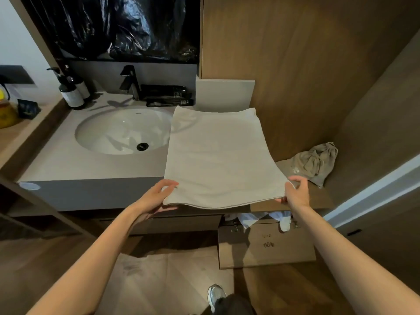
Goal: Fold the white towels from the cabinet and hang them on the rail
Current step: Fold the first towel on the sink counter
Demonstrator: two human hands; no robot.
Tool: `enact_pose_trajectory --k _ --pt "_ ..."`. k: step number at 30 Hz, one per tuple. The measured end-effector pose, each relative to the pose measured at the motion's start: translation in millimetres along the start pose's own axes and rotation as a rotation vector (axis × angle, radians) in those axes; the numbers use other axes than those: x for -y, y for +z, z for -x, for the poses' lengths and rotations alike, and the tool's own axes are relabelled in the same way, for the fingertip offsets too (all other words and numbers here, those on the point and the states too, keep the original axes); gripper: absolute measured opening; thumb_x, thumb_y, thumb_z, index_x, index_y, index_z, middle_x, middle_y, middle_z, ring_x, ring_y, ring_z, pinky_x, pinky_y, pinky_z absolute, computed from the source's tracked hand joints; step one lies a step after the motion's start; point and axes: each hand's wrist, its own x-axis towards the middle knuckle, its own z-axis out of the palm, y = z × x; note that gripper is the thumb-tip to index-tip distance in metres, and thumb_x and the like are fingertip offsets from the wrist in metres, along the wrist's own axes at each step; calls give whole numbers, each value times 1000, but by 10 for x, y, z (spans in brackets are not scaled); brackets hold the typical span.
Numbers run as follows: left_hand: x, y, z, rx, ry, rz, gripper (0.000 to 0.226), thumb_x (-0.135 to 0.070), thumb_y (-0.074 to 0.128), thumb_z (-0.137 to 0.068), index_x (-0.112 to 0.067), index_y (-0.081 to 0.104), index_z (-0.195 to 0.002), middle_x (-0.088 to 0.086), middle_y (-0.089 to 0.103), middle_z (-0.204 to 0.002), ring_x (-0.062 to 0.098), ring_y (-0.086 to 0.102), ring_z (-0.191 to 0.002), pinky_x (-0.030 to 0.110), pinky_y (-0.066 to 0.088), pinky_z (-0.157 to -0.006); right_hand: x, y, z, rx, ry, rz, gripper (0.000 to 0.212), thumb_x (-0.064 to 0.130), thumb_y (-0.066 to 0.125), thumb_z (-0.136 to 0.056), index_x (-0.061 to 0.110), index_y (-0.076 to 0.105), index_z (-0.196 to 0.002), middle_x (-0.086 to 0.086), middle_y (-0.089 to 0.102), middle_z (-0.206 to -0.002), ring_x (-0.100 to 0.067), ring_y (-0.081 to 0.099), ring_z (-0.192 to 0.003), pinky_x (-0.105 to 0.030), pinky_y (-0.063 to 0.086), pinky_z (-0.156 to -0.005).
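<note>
Bathroom, prob. hotel-type: pale vanity surface (68,160) w/ oval sink (113,133) & black drain (142,146), dark faucet (130,81) at the far edge. Two pump bottles (71,93) far left of the basin, black toiletry packets (168,95) stacked right of the faucet. White towel (218,155) lies over the surface's right end. Wood-panel wall (295,64) on the right, wood floor (45,258) below.

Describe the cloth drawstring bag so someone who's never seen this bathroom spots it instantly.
From the round white sink, look right past the flat white towel to the lower wooden ledge by the wood wall. The bag lies there in the corner: grey-beige, crumpled, with a gathered neck, unlike the smooth towel.
</note>
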Motion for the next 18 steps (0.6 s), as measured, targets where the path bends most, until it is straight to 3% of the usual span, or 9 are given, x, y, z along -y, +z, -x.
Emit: enact_pose_trajectory --k 2,4,6,11,14,18 --pt "-44 -29 32 83 -45 153 23 -16 54 -96 -6 60 -116 12 58 -127 23 65 -107 32 58 -80 89 32 -40 36 46 -154 14 8 59 -94 13 62 -107 -18 62 -115 -28 64 -90 -24 55 -51" --pt "-136 -64 9 34 -85 241 24 -15 61 -92 -5 63 -114 14 65 -117 22 69 -96 26 60 -62 191 67 -101 54 100 -326 13 7 65 -90 10 67 -102 -17 65 -114 -27 65 -96 -30 57 -64" --pt "-296 -86 -35 -20 -99 245 25 -15 64 -91 -5 64 -113 12 67 -110 17 67 -89 20 57 -54 307 100 -133 84 139 -450 9 8 66 -89 10 67 -98 -15 67 -110 -24 67 -94 -34 59 -73" --pt "-710 -136 -342 -108 -134 375 16 -7 60 -92 -2 63 -108 10 68 -79 11 68 -54 19 54 -44 520 267 -312 87 182 -622 29 8 70 -86 0 65 -113 -17 67 -108 -25 68 -89 -31 61 -64" --pt "-911 -106 -577 -131 -141 452 7 -3 55 -94 1 62 -95 8 67 -58 12 66 -47 20 53 -42 645 441 -528 42 133 -506 23 16 72 -86 5 66 -106 -10 69 -104 -20 68 -89 -28 57 -66" --pt "-1071 -100 -970 -149 -182 565 9 -5 56 -94 2 62 -90 11 62 -78 14 66 -54 17 52 -59 827 695 -907 68 118 -412 13 26 69 -89 14 64 -89 -5 69 -98 -20 67 -96 -34 56 -88"
